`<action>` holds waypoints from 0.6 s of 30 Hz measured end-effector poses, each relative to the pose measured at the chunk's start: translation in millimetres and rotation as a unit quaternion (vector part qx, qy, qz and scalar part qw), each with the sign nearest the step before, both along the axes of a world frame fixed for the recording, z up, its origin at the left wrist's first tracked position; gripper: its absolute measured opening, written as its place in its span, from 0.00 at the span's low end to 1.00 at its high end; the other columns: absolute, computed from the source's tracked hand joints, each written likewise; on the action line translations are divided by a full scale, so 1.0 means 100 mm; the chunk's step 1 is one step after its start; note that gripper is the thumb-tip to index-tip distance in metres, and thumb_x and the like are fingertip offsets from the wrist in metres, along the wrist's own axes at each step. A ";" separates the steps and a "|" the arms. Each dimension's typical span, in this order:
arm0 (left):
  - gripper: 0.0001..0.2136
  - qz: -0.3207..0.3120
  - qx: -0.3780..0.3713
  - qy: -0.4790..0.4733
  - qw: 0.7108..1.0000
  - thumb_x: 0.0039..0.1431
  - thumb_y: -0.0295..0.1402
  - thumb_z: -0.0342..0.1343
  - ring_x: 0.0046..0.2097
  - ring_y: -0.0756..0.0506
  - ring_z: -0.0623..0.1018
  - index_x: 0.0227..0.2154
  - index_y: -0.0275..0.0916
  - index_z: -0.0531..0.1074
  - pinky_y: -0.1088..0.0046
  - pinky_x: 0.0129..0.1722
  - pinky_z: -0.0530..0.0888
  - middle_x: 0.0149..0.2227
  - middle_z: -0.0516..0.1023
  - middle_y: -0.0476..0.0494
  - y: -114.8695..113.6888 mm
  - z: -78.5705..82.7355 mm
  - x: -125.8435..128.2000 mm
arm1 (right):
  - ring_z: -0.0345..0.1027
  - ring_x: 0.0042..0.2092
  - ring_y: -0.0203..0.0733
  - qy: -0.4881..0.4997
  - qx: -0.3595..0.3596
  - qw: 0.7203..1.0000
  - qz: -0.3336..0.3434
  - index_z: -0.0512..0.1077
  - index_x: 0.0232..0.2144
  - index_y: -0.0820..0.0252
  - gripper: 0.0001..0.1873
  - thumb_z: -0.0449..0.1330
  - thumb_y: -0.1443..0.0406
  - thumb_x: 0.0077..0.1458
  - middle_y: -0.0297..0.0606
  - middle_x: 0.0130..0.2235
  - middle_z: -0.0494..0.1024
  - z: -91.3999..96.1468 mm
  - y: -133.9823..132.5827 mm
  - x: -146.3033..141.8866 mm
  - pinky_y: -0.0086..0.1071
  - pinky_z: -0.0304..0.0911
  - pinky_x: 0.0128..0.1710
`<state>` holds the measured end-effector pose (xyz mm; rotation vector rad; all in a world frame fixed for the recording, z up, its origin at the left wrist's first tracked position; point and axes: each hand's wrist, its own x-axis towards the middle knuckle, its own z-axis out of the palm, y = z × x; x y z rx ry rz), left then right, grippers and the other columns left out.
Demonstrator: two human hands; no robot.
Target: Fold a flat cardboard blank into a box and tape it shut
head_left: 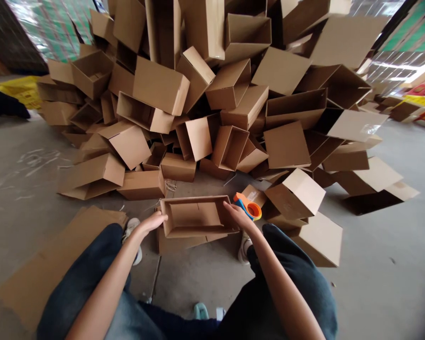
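Observation:
An open, shallow cardboard box (194, 215) is between my hands, its hollow inside facing up at me. My left hand (155, 222) grips its left end, thumb over the rim. At the opposite end, my right hand (238, 215) has its fingers over the edge and inside the wall. Just beyond my right hand is an orange and blue tape dispenser (247, 206); whether that hand touches it I cannot tell. Under the box, a flat piece of cardboard (180, 244) shows on the floor between my shoes.
A big heap of open cardboard boxes (159, 85) rises in front of me. Several boxes (318, 236) spill toward my right knee. Flattened cardboard (56, 264) lies by my left leg. Yellow material (19, 92) is at the far left, near a dark-clothed limb (3, 104).

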<state>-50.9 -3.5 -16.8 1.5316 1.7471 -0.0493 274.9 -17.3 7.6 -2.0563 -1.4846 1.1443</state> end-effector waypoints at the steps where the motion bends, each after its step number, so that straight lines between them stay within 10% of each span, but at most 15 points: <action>1: 0.13 -0.006 0.012 -0.034 0.999 0.53 0.32 0.43 0.40 0.47 0.75 0.37 0.37 0.70 0.77 0.35 0.70 0.37 0.77 0.47 -0.02 0.02 0.01 | 0.69 0.37 0.42 0.047 0.007 0.999 -0.024 0.72 0.39 0.62 0.31 0.44 0.44 0.54 0.40 0.35 0.76 0.01 0.02 0.02 0.29 0.61 0.36; 6: 0.27 -0.022 0.162 -0.166 0.972 0.51 0.28 0.48 0.55 0.49 0.66 0.56 0.37 0.55 0.80 0.51 0.64 0.56 0.65 0.45 -0.06 0.31 0.02 | 0.71 0.37 0.43 0.295 -0.092 0.945 -0.108 0.60 0.54 0.68 0.46 0.24 0.41 0.53 0.50 0.41 0.75 0.12 0.07 0.07 0.33 0.64 0.36; 10: 0.35 -0.103 0.178 -0.200 0.958 0.44 0.30 0.59 0.57 0.45 0.65 0.58 0.40 0.55 0.75 0.52 0.65 0.59 0.61 0.45 -0.17 0.55 0.19 | 0.68 0.47 0.43 0.400 -0.089 0.912 -0.026 0.54 0.57 0.64 0.40 0.27 0.44 0.56 0.50 0.50 0.70 0.26 0.01 -0.12 0.35 0.63 0.42; 18: 0.25 -0.161 0.215 -0.197 0.943 0.48 0.24 0.50 0.50 0.47 0.72 0.52 0.44 0.66 0.72 0.51 0.68 0.51 0.71 0.51 -0.33 0.41 0.68 | 0.69 0.46 0.41 0.264 -0.026 0.960 -0.088 0.55 0.56 0.58 0.27 0.40 0.52 0.59 0.45 0.51 0.70 0.16 -0.03 -0.38 0.38 0.59 0.46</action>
